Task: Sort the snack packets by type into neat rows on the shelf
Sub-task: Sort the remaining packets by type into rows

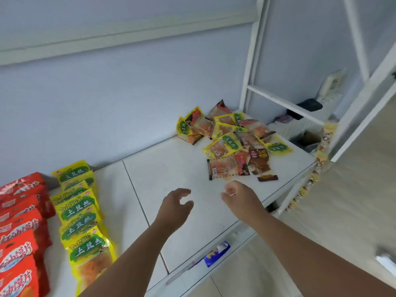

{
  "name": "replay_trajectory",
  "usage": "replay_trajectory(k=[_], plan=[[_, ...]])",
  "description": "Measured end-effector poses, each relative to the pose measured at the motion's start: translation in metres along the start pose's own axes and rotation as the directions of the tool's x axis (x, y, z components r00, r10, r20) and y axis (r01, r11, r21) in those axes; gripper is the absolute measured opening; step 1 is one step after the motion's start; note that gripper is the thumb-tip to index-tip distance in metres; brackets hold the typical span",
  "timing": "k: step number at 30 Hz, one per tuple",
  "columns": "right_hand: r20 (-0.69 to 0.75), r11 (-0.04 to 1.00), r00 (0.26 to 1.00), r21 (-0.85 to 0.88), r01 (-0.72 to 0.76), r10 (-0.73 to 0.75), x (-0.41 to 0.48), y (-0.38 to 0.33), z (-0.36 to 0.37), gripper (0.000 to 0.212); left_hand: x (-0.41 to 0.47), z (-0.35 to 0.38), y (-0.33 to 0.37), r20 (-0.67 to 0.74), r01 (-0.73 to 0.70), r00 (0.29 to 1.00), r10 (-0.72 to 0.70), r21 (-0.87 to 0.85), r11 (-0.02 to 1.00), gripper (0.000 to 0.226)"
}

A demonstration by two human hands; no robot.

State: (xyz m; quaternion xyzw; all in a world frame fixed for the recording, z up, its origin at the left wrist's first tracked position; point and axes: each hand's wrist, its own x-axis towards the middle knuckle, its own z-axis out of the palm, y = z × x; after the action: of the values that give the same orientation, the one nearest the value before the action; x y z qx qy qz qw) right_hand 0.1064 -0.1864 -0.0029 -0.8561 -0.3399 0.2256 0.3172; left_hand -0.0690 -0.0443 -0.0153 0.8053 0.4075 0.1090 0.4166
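A: What is cut at 8 o'clock?
B: The row of red packets [19, 232]; the left edge and the bottom edge cut it.
A: And the pile of mixed packets [229, 143], at 12 o'clock from the right hand [240, 199]?
B: They overlap, so the lower ones are mostly hidden, and their print is too small to read.
A: That hand itself?
B: Its fingers curl inward; if they pinch something, I cannot tell. The blue label [216, 252] at 6 o'clock is blurred, also the hanging strip [317, 166] at 3 o'clock
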Motion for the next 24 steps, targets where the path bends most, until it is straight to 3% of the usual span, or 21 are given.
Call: replay_trajectory(k=[13,24], plan=[[0.017,0.992,0.996,0.093,-0.087,0.086,0.024,0.127,-0.1,0.037,0.033,0.114,0.104,0.032,0.007,0.999,-0.009,0.048,0.999,0.033],[0.103,0.986,0.987,0.099,-0.134,0.124,0.069,0.15,-0.099,0.033,0.084,0.127,0.119,0.072,0.028,0.997,-0.037,0.121,0.992,0.038]])
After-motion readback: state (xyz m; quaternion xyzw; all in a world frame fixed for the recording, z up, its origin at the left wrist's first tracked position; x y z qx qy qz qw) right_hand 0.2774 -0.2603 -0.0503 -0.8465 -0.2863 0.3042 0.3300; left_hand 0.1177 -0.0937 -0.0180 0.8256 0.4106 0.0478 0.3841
